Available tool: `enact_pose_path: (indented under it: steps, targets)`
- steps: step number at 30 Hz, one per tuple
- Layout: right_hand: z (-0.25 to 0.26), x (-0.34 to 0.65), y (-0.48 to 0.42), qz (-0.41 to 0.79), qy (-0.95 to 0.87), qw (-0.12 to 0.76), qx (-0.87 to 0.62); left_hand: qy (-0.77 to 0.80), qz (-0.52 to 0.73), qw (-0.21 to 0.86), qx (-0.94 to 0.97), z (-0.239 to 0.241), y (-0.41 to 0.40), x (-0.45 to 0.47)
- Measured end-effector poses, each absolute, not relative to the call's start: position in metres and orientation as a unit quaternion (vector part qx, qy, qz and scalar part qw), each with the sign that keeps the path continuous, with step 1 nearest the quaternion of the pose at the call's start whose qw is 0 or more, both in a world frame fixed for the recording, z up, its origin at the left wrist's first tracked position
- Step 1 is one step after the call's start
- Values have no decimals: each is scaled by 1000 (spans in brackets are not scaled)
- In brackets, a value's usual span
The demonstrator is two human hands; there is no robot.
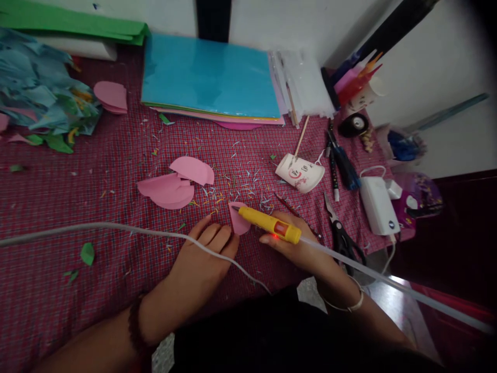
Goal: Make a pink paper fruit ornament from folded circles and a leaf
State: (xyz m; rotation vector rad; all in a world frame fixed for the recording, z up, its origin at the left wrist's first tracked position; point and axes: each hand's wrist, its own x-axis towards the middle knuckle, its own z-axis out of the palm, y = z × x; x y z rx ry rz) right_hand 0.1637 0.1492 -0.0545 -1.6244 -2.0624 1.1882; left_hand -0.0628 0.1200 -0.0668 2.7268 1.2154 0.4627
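So a single pink petal (pixel 239 224) is lying on the checked cloth (pixel 116 202), between the two hands, and a yellow pen (pixel 258 218) is pointing its tip over it; I can't tell if the tip's actually touching. The right hand (pixel 298 254) is grasping the pen between thumb and fingers, with a little red light glowing on its side and a pale rod (pixel 388 281) trailing out the back. The left hand (pixel 205 267) is resting just beside the petal, fingers loosely bent, though I can't tell whether they're pinching its edge. A white cord (pixel 128 228) is running across in front of that hand. Past the fingers, more petals (pixel 171 192) are lying in overlapping bunches, with tiny paper bits (pixel 248 178) littering the cloth next to them. Over on the right, a paper cup (pixel 301 173) is lying on its side, black scissors (pixel 344 238) are sitting near the right hand, and a white box (pixel 378 204) is resting beyond them. Further back, blue sheets (pixel 209 75) are topping a stack, and a crumpled heap (pixel 42 88) is filling the far left.
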Motion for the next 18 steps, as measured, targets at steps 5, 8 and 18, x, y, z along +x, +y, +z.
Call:
enact_pose_path:
  steps: [5, 8, 18]
  targets:
    - [-55, 163, 150, 405, -708, 129, -563, 400, 151, 60, 902, -66, 120, -63]
    - [-56, 163, 150, 397, -712, 125, -565, 399, 152, 62, 902, -65, 120, -63]
    - [-58, 167, 148, 382, -721, 126, -565, 398, 158, 56, 902, -66, 121, -62]
